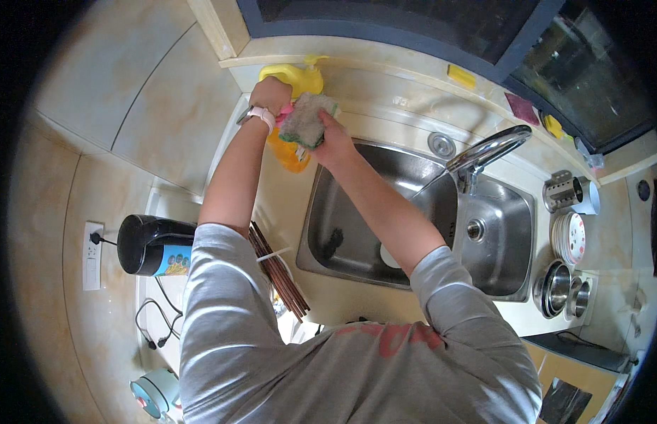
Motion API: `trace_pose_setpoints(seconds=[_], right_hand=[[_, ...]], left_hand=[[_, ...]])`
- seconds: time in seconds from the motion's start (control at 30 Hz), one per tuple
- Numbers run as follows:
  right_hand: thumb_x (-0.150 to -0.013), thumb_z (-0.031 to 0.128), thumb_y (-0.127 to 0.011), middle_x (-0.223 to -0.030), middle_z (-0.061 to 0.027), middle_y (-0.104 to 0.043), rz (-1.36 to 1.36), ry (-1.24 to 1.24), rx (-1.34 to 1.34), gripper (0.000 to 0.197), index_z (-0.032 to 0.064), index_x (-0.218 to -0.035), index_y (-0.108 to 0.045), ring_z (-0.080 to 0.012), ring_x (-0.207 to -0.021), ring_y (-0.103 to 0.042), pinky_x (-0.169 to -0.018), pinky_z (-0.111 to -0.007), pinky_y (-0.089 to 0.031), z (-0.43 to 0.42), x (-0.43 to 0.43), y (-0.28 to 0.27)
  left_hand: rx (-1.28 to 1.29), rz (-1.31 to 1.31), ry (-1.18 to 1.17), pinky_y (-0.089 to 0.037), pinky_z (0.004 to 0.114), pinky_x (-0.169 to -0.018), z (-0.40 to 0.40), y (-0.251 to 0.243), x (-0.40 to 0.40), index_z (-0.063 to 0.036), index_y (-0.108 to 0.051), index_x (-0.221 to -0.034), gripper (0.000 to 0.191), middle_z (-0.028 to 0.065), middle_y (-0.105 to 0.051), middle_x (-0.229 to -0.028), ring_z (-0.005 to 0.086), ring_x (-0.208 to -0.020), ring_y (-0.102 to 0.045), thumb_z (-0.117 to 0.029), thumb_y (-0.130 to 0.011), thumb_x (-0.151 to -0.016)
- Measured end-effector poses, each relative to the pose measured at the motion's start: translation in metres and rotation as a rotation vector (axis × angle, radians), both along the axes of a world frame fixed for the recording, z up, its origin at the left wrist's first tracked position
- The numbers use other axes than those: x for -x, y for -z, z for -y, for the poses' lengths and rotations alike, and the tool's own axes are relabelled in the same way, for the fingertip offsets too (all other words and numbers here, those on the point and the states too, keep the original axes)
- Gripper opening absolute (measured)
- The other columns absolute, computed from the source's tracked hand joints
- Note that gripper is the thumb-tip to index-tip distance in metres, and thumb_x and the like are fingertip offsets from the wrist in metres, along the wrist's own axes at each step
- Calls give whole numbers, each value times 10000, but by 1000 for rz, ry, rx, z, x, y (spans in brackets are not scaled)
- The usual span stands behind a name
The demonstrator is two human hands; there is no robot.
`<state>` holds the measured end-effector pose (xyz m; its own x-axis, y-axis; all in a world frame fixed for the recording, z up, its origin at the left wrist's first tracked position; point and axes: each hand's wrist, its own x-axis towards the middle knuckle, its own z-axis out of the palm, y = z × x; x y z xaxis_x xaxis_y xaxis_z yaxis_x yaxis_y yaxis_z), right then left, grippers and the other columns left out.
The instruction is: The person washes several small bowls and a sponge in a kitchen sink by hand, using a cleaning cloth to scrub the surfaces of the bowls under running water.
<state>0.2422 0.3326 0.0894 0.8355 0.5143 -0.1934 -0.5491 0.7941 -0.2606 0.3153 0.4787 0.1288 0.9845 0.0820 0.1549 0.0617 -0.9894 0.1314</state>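
Note:
My right hand grips a worn, greyish sponge with green edges, above the counter's back left corner. Close to its left side, my left hand is closed on the pink top of an orange bottle, whose body shows below the sponge. A yellow pump bottle stands behind my left hand. Right of the bottles lies a double steel sink, with a thin stream of water falling from the chrome faucet. A dark scrubber rests in the large basin; my right forearm partly hides a white round thing there.
Brown chopsticks lie at the sink's front left, beside a black appliance with loose cords. Stacked plates, steel bowls and a perforated steel holder stand on the right. A yellow sponge lies on the window ledge.

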Motion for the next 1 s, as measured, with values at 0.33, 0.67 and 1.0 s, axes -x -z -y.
trace_pose_setpoints(seconds=[0.33,0.67,1.0], right_hand=[[-913,282,-312,-1198,-88,-435,50,36,19,361,64,-1197,-359,-248,-1114,-415,-941,-414,-333,0,-3,-2],[-908,240,-332,-1169,-106,-454,-17,71,78,344,45,-1189,-359,-257,-1084,-444,-917,-413,-366,0,3,-9],[-900,223,-346,-1116,-117,-481,3,21,134,326,42,-1172,-357,-266,-1013,-489,-887,-416,-391,7,7,-13]], left_hand=[[-73,-37,-5,-483,375,-672,4,3,0,-37,-629,-752,204,169,-606,-812,322,-768,-590,-177,-496,-685],[-380,-30,144,-491,372,-680,9,-6,9,-43,-637,-763,205,158,-607,-845,299,-776,-596,-163,-481,-703],[-354,-128,133,-500,362,-662,20,-20,16,-38,-636,-809,217,157,-606,-860,305,-776,-601,-153,-473,-724]])
